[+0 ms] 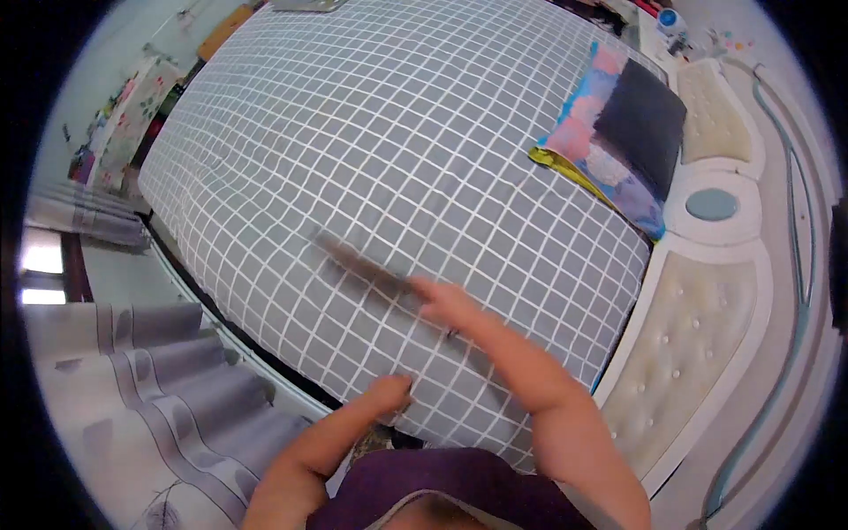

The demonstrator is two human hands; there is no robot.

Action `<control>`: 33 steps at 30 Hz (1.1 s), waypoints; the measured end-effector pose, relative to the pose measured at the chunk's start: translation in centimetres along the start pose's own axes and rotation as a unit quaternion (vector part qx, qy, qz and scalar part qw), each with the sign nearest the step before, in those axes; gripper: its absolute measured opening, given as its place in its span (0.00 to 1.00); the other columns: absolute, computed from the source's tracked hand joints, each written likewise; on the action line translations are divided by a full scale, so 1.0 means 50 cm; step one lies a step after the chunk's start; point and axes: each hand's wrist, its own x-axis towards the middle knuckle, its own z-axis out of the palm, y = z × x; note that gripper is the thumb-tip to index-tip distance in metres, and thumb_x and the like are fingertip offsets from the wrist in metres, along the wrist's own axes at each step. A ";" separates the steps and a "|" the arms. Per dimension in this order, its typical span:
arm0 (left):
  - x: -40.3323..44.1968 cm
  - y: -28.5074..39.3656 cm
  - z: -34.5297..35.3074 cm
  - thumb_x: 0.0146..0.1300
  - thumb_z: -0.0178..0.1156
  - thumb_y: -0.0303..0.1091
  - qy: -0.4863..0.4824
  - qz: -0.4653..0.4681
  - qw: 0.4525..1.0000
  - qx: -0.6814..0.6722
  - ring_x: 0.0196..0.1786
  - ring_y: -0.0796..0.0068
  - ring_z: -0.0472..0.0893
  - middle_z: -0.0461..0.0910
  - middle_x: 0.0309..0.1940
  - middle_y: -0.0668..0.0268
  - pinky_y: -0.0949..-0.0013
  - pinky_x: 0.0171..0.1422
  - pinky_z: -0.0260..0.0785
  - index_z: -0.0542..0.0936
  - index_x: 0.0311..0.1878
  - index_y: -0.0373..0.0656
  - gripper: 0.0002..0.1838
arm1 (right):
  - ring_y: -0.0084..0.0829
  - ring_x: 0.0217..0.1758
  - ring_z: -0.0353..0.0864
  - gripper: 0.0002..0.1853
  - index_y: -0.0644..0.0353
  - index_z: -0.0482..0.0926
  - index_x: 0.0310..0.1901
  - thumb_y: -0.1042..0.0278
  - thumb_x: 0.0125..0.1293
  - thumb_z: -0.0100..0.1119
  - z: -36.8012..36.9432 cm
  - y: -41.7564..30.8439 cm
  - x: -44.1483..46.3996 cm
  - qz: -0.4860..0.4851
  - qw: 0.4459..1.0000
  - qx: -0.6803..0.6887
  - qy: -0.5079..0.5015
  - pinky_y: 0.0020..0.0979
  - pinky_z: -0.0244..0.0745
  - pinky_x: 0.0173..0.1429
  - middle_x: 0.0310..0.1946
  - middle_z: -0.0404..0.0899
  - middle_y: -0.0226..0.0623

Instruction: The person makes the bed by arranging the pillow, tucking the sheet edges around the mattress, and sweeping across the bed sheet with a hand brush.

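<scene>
A grey bed sheet (389,159) with a white grid covers the wide mattress in front of me. My right hand (446,305) is closed around the near end of a long, narrow brown bed brush (362,268), smeared by motion. The brush reaches up and left, low over the sheet; whether its bristles touch the cloth I cannot tell. Nearer my body, at the bed's front edge, my left hand (391,393) is curled closed at the sheet, seemingly gripping it. Its fingertips are partly hidden.
A dark pillow (643,124) lies on folded flowered bedding (587,119) by the padded headboard (689,344) on the right. Grey-white curtains (150,415) hang along the bed's left side. A flat grey object (305,3) rests at the far edge.
</scene>
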 end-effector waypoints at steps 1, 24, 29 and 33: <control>-0.005 -0.010 -0.038 0.53 0.56 0.37 0.020 -0.014 0.995 -0.098 0.36 0.57 0.78 0.78 0.31 0.56 0.60 0.39 0.70 0.74 0.33 0.40 0.10 | 0.39 0.45 0.77 0.29 0.56 0.67 0.56 0.69 0.47 0.56 -0.079 -0.021 0.000 0.052 0.995 -0.004 0.079 0.37 0.70 0.49 0.45 0.76 0.46; 0.096 -0.387 -0.157 0.57 0.58 0.41 0.236 -0.218 0.646 -0.692 0.08 0.77 0.68 0.69 0.08 0.66 0.76 0.10 0.56 0.71 0.21 0.41 0.16 | 0.34 0.41 0.76 0.19 0.69 0.72 0.47 0.72 0.52 0.55 -0.220 0.150 0.436 0.123 0.909 -0.079 0.389 0.33 0.69 0.46 0.40 0.78 0.44; 0.105 -0.407 -0.140 0.57 0.58 0.42 0.222 -0.207 0.645 -0.702 0.09 0.77 0.69 0.69 0.08 0.66 0.76 0.10 0.57 0.71 0.20 0.42 0.16 | 0.29 0.25 0.74 0.13 0.67 0.76 0.36 0.70 0.49 0.56 -0.247 0.149 0.463 0.249 0.837 0.069 0.483 0.34 0.69 0.28 0.25 0.76 0.40; 0.110 -0.405 -0.160 0.57 0.59 0.42 0.208 -0.223 0.652 -0.694 0.09 0.76 0.69 0.69 0.08 0.66 0.74 0.10 0.58 0.71 0.20 0.41 0.17 | 0.47 0.42 0.76 0.27 0.62 0.68 0.53 0.69 0.47 0.55 0.165 0.010 0.475 0.013 0.986 -0.169 0.013 0.40 0.71 0.46 0.43 0.75 0.51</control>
